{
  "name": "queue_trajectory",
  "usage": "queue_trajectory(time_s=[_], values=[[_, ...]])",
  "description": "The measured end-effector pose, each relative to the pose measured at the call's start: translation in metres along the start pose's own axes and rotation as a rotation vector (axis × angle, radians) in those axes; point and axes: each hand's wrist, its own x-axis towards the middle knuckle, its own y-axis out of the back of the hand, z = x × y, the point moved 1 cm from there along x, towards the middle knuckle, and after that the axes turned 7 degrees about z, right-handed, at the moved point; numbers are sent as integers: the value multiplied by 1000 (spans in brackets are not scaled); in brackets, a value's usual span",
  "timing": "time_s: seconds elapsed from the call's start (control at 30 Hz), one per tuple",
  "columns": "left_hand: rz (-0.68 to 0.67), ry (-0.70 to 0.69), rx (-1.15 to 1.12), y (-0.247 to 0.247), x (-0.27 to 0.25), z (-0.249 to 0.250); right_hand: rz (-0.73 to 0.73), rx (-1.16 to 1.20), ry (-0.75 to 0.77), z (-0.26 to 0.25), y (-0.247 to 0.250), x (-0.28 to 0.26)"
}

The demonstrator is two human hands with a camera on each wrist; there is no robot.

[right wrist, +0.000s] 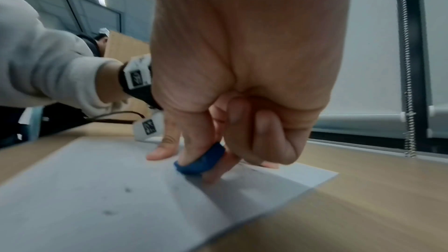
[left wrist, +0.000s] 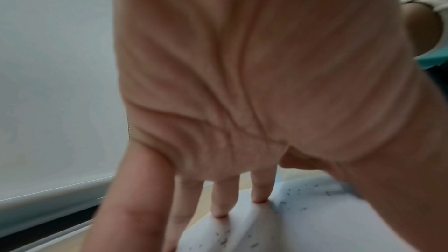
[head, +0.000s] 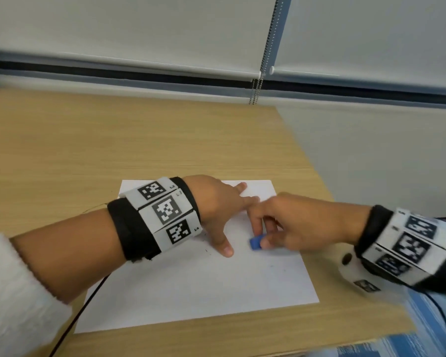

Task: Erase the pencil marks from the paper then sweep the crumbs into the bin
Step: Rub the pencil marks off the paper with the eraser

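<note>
Erase step was mid-run, judging by the layout: right hand (head: pixel 291 228) had its grip pinched on a small blue eraser (head: pixel 256 242), thumb and fingertips curled round it, eraser face down on the paper (head: pixel 191 292) near the sheet's middle. Left hand (head: pixel 216 202) was splayed flat, fingers straight, grip holding nothing, just pinning the sheet at its far half; left wrist view showed the fingertips (left wrist: pixel 259 196) pressing the paper into slight ripples. Dark crumbs (left wrist: pixel 290 192) were scattered over the sheet by the left hand, so a good part of the rubbing looked done. A few faint specks remained below the eraser; couldn't tell whether marks or crumbs. Sweep not started, bin not in view in any camera. Surface: light wood-grain counter (head: pixel 88 140), paper lying square near its front right corner. Room: grey-white roller blinds (head: pixel 139 29) behind the counter, bead chain (head: pixel 268 47) hanging between 2 panels, dark sill strip below.
</note>
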Motion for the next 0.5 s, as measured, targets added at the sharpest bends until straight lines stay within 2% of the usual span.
queue_trajectory(time_s=[0.07,0.1,0.23,0.33,0.4,0.5], values=[[-5,3,-12,0,0,0,92,27,-39,4,-2,0],[-4,8,-4,0,0,0,80,36,-35,3,-7,-4],[1,15,34,-1,0,1,-112,92,70,-22,-21,-22],[-11,20,33,-1,1,1,-14,3,20,-14,-12,-10],[-14,28,28,0,0,2,34,30,-13,-10,-11,-9],[-11,28,43,1,0,3,-110,46,47,-23,-22,-20]])
